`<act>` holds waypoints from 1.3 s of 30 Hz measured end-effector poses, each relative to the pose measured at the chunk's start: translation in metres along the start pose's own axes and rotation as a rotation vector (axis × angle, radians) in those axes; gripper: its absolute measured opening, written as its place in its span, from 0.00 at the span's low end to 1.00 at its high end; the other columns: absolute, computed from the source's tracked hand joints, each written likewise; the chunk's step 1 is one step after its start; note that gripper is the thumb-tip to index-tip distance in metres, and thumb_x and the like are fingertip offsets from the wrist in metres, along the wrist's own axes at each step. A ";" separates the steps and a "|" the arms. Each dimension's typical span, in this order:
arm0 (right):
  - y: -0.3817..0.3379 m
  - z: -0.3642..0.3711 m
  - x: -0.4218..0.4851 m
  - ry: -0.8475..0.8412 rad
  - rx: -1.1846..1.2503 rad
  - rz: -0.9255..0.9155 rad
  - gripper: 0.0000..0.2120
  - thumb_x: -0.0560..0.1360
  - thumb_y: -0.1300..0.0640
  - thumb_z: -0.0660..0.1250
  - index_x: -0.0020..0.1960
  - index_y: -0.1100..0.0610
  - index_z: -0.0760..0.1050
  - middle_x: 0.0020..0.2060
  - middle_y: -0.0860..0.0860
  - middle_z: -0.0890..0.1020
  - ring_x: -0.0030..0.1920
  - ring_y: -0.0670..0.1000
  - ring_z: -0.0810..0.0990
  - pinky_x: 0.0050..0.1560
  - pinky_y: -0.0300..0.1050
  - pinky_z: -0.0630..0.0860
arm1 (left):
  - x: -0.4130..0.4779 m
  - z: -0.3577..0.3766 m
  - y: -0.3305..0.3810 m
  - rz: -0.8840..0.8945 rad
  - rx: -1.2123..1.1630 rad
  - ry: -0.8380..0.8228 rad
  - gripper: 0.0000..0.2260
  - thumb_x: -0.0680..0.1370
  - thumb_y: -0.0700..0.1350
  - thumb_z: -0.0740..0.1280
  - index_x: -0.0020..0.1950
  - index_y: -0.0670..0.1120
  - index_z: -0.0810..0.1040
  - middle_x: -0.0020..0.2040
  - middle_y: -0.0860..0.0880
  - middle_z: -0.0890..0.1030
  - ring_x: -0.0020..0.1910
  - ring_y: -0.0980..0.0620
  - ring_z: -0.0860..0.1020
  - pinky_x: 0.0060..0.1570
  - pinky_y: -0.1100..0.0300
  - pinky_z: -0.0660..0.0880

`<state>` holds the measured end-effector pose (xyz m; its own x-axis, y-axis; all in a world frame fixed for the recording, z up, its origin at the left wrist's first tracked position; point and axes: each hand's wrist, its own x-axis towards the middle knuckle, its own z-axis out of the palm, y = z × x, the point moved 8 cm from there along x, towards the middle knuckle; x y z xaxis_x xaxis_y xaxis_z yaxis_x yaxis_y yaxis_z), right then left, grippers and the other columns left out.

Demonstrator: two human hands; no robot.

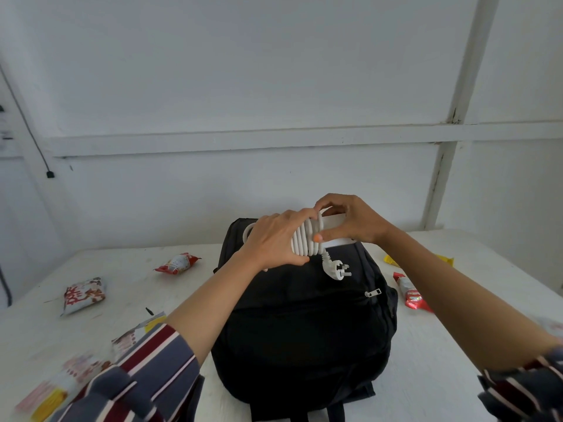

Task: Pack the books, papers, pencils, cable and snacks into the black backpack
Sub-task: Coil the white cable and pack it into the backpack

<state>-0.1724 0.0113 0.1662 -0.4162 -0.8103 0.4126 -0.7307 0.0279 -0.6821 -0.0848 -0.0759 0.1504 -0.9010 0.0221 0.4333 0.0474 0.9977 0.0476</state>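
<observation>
Head view: the white cable (306,239) is being held in coils above the black backpack (304,330) at the centre of the frame. The left hand (274,242) is gripping the coils, and the right hand (350,220) is pinching them from the other side. The plug (339,269) is hanging down. Snacks (83,295) are lying on the table (441,376) at the left and right, so the packing is judged far from finished.

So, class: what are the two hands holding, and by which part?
Both hold the white power strip: left hand grips its wound cable, right hand pinches the bare end.
</observation>
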 end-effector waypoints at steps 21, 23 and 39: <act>0.012 -0.003 0.009 -0.020 -0.097 0.110 0.19 0.62 0.54 0.79 0.51 0.51 0.79 0.49 0.46 0.82 0.54 0.45 0.79 0.58 0.36 0.71 | 0.010 0.000 -0.004 -0.016 -0.043 -0.011 0.32 0.67 0.56 0.73 0.67 0.54 0.63 0.51 0.53 0.74 0.42 0.55 0.71 0.41 0.62 0.64; 0.014 -0.001 0.012 -0.044 -0.107 0.143 0.18 0.64 0.52 0.77 0.53 0.51 0.80 0.49 0.47 0.82 0.53 0.46 0.79 0.59 0.41 0.72 | 0.010 -0.001 -0.003 -0.011 -0.044 -0.012 0.34 0.67 0.56 0.73 0.68 0.54 0.61 0.48 0.55 0.72 0.42 0.54 0.72 0.39 0.63 0.63; 0.094 0.009 -0.015 0.098 0.797 0.660 0.20 0.82 0.48 0.49 0.67 0.55 0.69 0.56 0.58 0.78 0.54 0.56 0.78 0.56 0.51 0.73 | -0.002 0.011 -0.032 -0.095 -0.171 -0.057 0.36 0.68 0.55 0.73 0.72 0.64 0.60 0.58 0.54 0.74 0.54 0.54 0.73 0.53 0.60 0.68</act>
<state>-0.2298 0.0213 0.0902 -0.6716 -0.7224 -0.1646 0.2131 0.0245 -0.9767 -0.0895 -0.1075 0.1382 -0.9276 -0.0631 0.3682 0.0294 0.9702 0.2404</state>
